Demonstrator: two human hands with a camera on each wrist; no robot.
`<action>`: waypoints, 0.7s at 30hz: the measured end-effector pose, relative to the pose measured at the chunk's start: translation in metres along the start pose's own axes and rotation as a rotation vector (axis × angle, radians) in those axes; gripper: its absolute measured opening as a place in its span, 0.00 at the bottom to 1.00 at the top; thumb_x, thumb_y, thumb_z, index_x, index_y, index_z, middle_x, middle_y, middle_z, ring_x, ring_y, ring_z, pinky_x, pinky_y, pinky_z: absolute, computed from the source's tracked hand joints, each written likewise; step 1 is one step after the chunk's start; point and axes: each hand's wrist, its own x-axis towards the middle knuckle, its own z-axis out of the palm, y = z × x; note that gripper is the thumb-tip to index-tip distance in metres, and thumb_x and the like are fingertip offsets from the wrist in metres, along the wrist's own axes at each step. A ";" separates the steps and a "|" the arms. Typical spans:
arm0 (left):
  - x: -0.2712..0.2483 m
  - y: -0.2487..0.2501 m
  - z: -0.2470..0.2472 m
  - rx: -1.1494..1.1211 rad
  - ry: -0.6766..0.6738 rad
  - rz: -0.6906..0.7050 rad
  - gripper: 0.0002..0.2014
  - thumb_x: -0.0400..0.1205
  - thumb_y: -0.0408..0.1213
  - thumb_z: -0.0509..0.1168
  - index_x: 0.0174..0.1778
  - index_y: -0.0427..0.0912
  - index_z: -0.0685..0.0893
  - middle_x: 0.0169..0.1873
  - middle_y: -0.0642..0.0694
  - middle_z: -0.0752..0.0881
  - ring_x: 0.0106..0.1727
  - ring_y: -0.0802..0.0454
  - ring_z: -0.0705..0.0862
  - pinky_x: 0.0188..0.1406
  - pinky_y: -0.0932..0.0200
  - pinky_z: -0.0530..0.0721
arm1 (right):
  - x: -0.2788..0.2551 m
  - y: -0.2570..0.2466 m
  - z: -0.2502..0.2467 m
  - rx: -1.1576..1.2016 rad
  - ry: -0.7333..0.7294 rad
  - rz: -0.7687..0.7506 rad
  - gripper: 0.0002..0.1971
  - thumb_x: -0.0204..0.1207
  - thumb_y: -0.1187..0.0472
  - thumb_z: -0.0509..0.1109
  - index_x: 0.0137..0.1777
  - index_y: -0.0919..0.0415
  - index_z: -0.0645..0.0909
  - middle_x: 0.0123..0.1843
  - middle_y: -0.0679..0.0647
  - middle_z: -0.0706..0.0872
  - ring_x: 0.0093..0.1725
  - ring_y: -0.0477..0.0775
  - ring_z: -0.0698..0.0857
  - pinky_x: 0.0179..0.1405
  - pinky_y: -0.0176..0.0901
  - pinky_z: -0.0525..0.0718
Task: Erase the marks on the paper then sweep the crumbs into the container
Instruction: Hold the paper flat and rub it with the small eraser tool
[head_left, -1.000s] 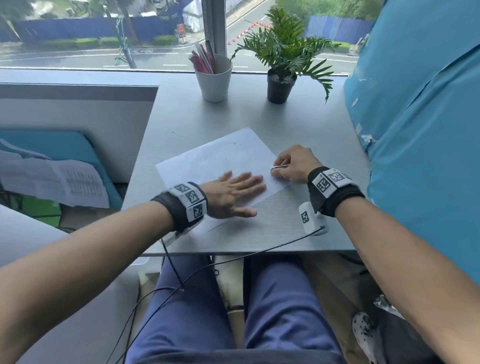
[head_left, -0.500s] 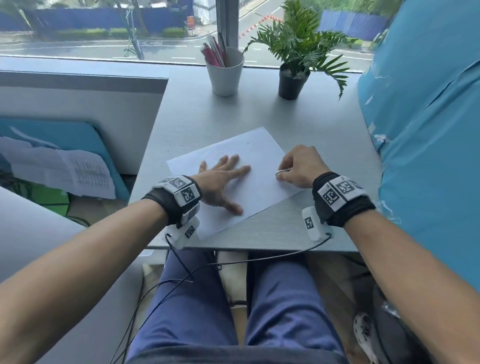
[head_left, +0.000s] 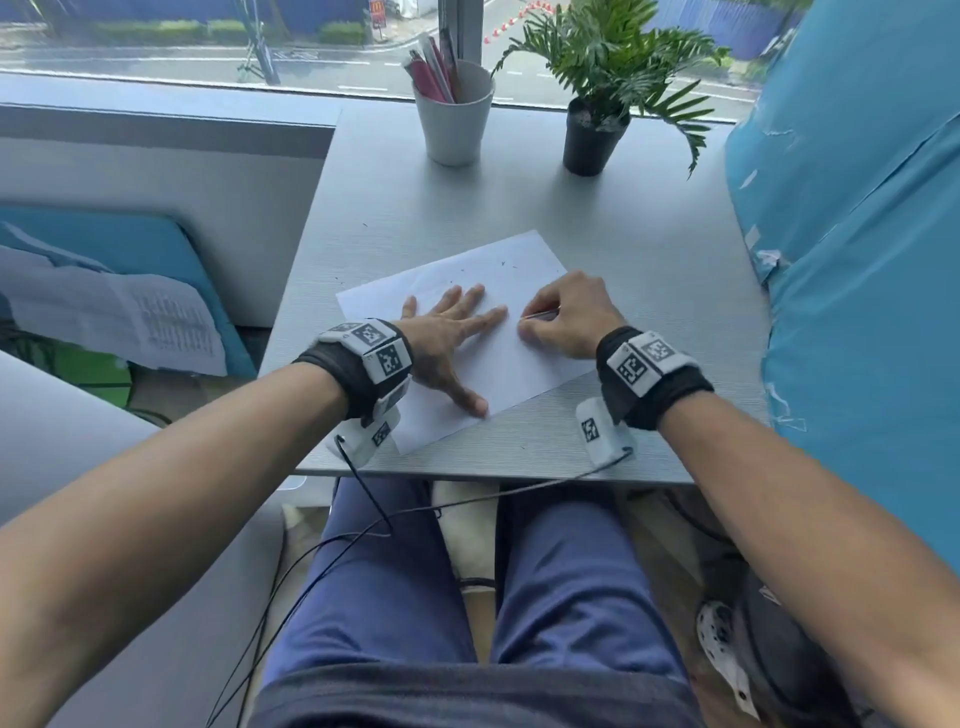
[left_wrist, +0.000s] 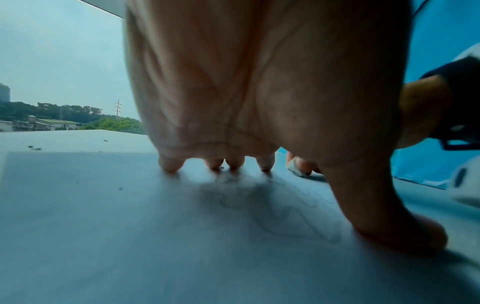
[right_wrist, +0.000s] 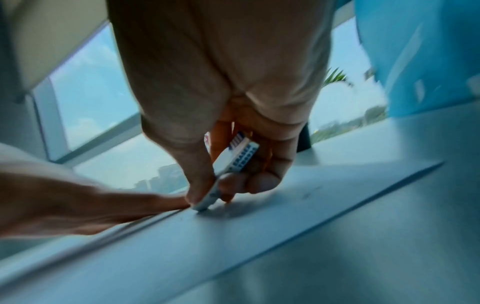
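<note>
The left hand (head_left: 441, 338) is lying flat with fingers spread, pressing the paper (head_left: 483, 275) onto the desk (head_left: 649, 249). The right hand (head_left: 569, 317) is pinching an eraser (right_wrist: 233, 162) between thumb and fingertips, its long axis tilting down toward the left hand, lower end touching the sheet. The paper's long axis is running diagonally. Dark crumbs (head_left: 504, 265) are lying near its far edge.

My head camera looks forward and down from above the lap, taking in the whole tabletop (head_left: 649, 249) and the window beyond. My left wrist camera sits low under the left hand (left_wrist: 259, 82), skimming the paper (left_wrist: 130, 236) very close. My right wrist camera looks along the right hand (right_wrist: 221, 82). All three share the paper.
</note>
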 end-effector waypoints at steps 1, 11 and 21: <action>-0.001 0.000 0.000 0.002 0.002 -0.005 0.68 0.61 0.72 0.76 0.85 0.64 0.34 0.84 0.52 0.27 0.84 0.49 0.27 0.78 0.24 0.32 | 0.001 0.002 -0.002 0.000 0.020 0.010 0.08 0.69 0.58 0.77 0.46 0.57 0.93 0.44 0.49 0.93 0.45 0.45 0.89 0.43 0.25 0.81; -0.002 0.002 -0.001 0.007 0.000 -0.014 0.68 0.61 0.72 0.77 0.86 0.63 0.34 0.85 0.52 0.28 0.85 0.48 0.27 0.79 0.24 0.34 | -0.008 0.000 0.003 -0.049 -0.070 -0.079 0.06 0.69 0.57 0.78 0.46 0.55 0.92 0.43 0.49 0.93 0.41 0.42 0.87 0.47 0.31 0.82; -0.004 0.005 -0.002 0.016 -0.016 -0.026 0.70 0.60 0.72 0.77 0.85 0.63 0.33 0.84 0.52 0.27 0.85 0.48 0.27 0.79 0.24 0.34 | -0.027 -0.001 0.010 -0.055 -0.164 -0.129 0.06 0.68 0.57 0.79 0.44 0.54 0.93 0.43 0.46 0.93 0.42 0.41 0.87 0.51 0.33 0.85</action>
